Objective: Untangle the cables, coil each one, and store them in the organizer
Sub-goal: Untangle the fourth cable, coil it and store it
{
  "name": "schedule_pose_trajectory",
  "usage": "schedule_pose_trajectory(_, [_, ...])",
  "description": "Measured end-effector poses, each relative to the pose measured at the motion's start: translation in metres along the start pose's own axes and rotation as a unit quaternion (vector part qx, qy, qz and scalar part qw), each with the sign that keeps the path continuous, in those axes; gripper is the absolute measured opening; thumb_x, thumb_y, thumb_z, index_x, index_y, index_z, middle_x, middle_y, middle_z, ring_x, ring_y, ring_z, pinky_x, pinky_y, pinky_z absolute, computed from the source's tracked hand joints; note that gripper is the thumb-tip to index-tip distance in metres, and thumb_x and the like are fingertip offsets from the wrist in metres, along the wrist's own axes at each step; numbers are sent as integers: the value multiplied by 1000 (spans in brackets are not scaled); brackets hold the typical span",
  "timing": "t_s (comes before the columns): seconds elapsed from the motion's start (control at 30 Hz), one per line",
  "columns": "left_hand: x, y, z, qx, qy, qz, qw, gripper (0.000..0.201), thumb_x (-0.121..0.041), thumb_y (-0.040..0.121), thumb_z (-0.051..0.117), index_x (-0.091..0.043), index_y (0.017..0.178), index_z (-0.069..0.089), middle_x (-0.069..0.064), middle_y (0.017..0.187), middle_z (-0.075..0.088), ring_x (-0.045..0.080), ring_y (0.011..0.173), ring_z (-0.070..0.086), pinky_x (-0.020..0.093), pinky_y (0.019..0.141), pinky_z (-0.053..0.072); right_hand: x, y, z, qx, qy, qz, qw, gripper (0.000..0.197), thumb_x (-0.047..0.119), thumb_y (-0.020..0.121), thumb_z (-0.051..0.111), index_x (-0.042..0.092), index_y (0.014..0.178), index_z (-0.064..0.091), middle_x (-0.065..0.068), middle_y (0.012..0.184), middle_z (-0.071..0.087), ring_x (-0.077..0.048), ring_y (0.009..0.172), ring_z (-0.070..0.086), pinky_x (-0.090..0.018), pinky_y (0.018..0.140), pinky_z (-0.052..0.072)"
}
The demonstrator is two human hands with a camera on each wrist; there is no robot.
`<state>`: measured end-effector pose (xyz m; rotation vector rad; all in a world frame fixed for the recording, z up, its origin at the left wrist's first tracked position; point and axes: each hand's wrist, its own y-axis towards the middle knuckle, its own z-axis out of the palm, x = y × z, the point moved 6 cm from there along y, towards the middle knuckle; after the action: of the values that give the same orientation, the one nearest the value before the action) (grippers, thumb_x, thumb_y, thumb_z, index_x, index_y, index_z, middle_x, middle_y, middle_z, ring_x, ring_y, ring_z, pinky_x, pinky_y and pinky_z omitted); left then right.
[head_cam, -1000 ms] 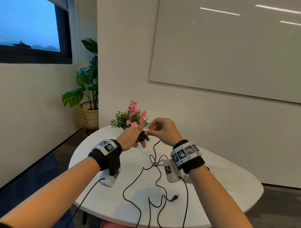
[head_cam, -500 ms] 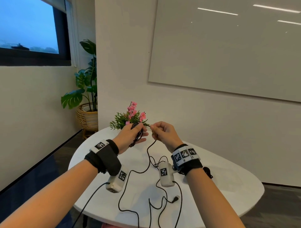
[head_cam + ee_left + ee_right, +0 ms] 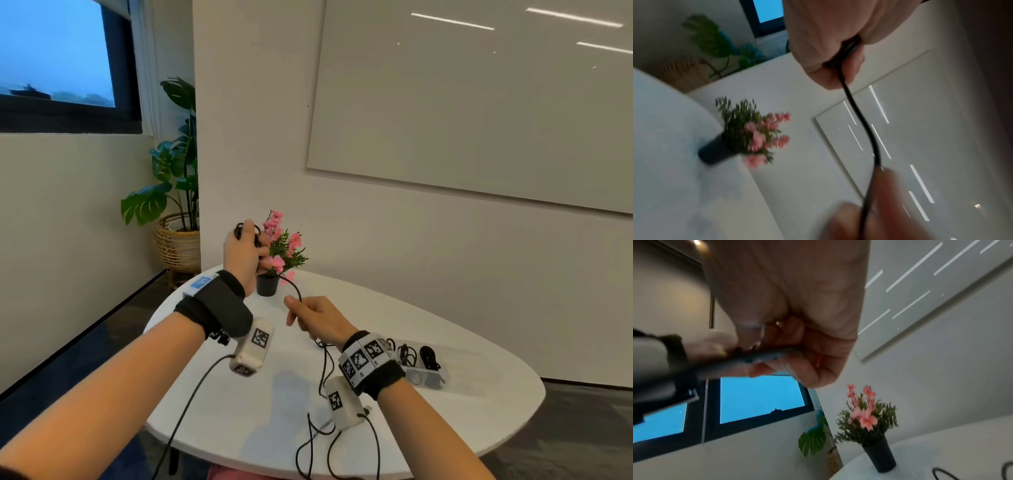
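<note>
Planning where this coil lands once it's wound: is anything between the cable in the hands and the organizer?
Nothing visible blocks it. The cable runs from the left hand to the right hand; the organizer sits just beyond the right wrist, with only bare table around it. It already holds dark cables.

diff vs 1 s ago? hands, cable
The left hand rose with its small coil, up beside the pink flowers. The right hand dropped toward the table, sliding down the black cable, so the two hands, nearly touching before, are now apart. Both keep their grip; the cable's tail still trails over the table edge.
</note>
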<state>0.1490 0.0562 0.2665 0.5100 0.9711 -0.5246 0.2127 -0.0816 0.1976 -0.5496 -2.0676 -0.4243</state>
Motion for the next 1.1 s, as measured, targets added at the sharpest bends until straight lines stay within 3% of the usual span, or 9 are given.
schedule_pose_trajectory(0.1, [-20,15,-15,-28,211,104,972,36,-47,97,36,-19,78,48,-1,68,49,13,49,42,27,48,37,21,-4,-18,0,-33,-38,999,29,34,94,52,12,82,68,0,61,48,-4,51,41,-16,51,33])
schedule_pose_trajectory(0.2, [-14,7,-2,47,519,187,833,51,-47,98,20,-14,75,50,4,69,53,24,66,49,34,67,38,52,-2,-35,-12,-96,-113,989,18,18,92,56,9,100,71,-8,90,68,-15,80,57,-25,75,43])
schedule_pose_trajectory(0.27, [-2,-4,8,110,589,177,781,57,-46,99,15,-14,63,46,3,61,50,25,63,49,34,65,36,67,-1,-41,-26,-150,-156,976,18,16,91,57,14,102,72,5,88,68,-11,82,58,-25,79,44])
schedule_pose_trajectory(0.43, [28,-27,18,294,466,55,833,79,-63,88,12,-8,76,68,-1,56,59,8,45,45,17,47,36,72,2,-67,-142,-156,-182,960,14,18,87,64,16,97,73,17,68,48,2,62,46,-12,62,35])
schedule_pose_trajectory(0.53, [28,-38,26,352,449,67,818,43,-46,90,53,-7,79,66,-4,57,57,6,46,44,15,46,35,54,6,-74,-174,-38,-140,974,15,25,83,70,12,91,69,9,62,49,-4,57,43,-20,59,38])
schedule_pose_trajectory(0.63, [23,-38,29,359,369,25,857,21,-28,91,59,-11,79,62,-5,56,52,9,48,44,20,48,38,39,7,-77,-198,53,-77,976,18,29,86,66,13,87,58,4,72,49,-11,62,44,-25,51,41])
schedule_pose_trajectory(0.83, [19,-26,24,209,143,-13,967,32,-30,98,43,-4,94,61,4,80,65,14,75,63,26,67,51,37,6,-72,-223,105,-65,967,10,20,91,59,12,85,59,3,70,54,-4,51,44,-19,42,37])
schedule_pose_trajectory(0.97, [23,-13,13,119,9,-56,991,41,-35,98,39,-8,126,52,9,115,66,20,108,63,44,91,51,33,4,-64,-201,140,-61,968,11,14,92,58,6,87,65,-1,70,62,-8,51,44,-21,47,40])
schedule_pose_trajectory(1.1, [21,-11,13,76,-56,-66,993,35,-33,100,36,-6,116,52,4,86,74,19,84,72,38,72,59,32,0,-31,-118,110,-75,984,21,4,92,53,12,107,64,-6,75,65,-9,52,48,-22,51,48])
